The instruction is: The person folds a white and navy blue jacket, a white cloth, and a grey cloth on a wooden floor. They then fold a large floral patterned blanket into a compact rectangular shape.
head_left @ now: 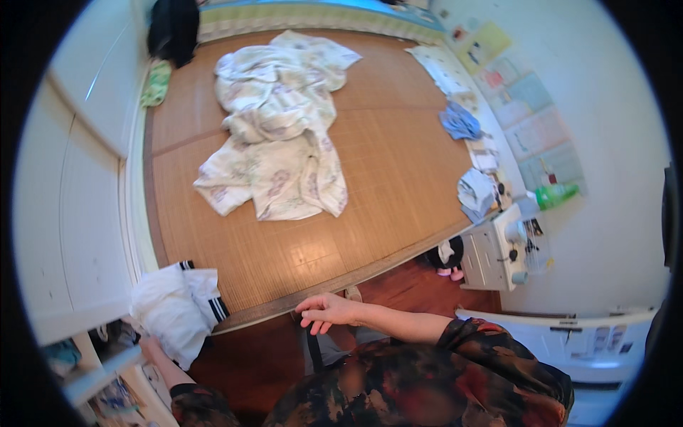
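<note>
My left hand [150, 346] is at the lower left, against the edge of a white garment [169, 305] with black-striped trim. The garment hides part of its fingers, so its grip on the cloth does not show clearly. That garment lies partly on the near left corner of the mat-covered bed [395, 176] and hangs past the bed's edge. Over the near edge of the bed, my right hand [325, 314] is held in the air, fingers apart and holding nothing. Farther off, a crumpled floral quilt [280, 133] is spread on the woven mat.
Open shelves [106, 368] with cloth and small things stand beside my left arm, below white cabinet doors [90, 203]. A blue cloth [460, 120] and folded clothes [476, 190] lie along the bed's right side. A white nightstand [488, 256] stands by the wall, near a green bottle [555, 196].
</note>
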Motion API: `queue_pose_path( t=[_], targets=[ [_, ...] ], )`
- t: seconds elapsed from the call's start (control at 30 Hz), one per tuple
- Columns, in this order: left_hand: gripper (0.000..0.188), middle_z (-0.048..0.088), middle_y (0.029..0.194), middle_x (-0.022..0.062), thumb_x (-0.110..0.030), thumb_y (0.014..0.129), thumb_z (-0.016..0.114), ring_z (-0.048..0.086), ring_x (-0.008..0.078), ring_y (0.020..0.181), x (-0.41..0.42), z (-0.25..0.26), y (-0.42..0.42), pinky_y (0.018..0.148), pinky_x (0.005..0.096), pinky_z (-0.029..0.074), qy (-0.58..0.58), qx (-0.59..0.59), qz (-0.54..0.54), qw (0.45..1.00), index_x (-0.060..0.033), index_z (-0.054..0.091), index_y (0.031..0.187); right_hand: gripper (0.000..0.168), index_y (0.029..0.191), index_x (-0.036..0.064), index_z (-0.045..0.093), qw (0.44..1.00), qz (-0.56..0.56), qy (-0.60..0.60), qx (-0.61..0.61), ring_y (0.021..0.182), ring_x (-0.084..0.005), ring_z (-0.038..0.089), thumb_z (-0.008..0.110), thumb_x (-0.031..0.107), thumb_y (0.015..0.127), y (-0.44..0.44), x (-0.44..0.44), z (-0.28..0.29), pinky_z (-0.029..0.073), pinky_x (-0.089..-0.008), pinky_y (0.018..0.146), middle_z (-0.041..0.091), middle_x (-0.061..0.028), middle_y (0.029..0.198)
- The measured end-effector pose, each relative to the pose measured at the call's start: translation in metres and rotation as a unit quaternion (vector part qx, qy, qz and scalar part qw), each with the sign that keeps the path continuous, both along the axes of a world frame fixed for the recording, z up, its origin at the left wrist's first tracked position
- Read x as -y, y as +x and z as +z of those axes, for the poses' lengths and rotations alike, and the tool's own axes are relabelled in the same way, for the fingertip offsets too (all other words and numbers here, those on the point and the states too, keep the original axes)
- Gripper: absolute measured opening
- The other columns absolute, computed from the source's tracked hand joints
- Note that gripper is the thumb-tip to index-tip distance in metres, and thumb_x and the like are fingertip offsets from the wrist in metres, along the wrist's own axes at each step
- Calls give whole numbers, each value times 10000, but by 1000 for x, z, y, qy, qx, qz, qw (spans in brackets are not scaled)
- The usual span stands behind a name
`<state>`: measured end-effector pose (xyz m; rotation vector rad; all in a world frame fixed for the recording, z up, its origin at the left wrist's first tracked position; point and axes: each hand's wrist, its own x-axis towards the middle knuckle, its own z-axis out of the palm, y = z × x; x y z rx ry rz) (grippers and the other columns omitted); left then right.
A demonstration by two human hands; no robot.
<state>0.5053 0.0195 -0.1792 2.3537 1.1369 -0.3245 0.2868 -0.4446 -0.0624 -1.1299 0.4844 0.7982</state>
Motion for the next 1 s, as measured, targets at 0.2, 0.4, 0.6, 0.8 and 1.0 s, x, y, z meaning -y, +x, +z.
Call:
queue_pose_path(
  t=[0.2, 0.4, 0.6, 0.8, 1.0],
  targets=[
    [607, 435, 1233, 228, -157, 728, 604, 413, 355, 1130, 122, -67, -36, 948, 390, 349, 104, 229, -303, 919, 36, 368, 1254, 437, 1203, 18, 441, 996, -82, 13, 26, 684, -131, 601, 508, 299, 874, -31, 19, 13, 497, -233, 565, 596, -88, 925],
    [814, 515, 1099, 186, -134, 726, 649, 521, 232, 969, 330, -47, -108, 826, 350, 439, -339, 105, -447, 821, -27, 158, 1366, 388, 1171, 10, 471, 978, -173, -55, 105, 676, -121, 599, 494, 272, 885, -59, 77, 51, 495, -220, 569, 605, -92, 939],
    [766, 575, 916, 138, -56, 790, 584, 592, 152, 686, 476, 70, -180, 615, 253, 495, -498, 39, -546, 672, -61, 94, 1379, 345, 1107, 20, 500, 934, -331, -83, 106, 647, -142, 600, 478, 274, 874, -168, 161, 48, 502, -239, 540, 599, -101, 880],
    [752, 561, 880, 109, -81, 810, 580, 591, 157, 666, 531, 100, -272, 563, 247, 483, -477, 6, -560, 677, -109, 95, 1384, 302, 1023, 1, 525, 870, -484, -83, 45, 612, -178, 605, 488, 253, 861, -295, 227, 43, 518, -281, 526, 604, -126, 830],
    [775, 572, 884, 107, -111, 811, 599, 611, 170, 673, 560, 107, -346, 541, 238, 473, -468, -46, -584, 662, -84, 73, 1380, 274, 1004, 2, 528, 848, -525, -61, 41, 651, -178, 615, 463, 239, 880, -356, 263, 36, 514, -271, 559, 616, -134, 848]
  ],
)
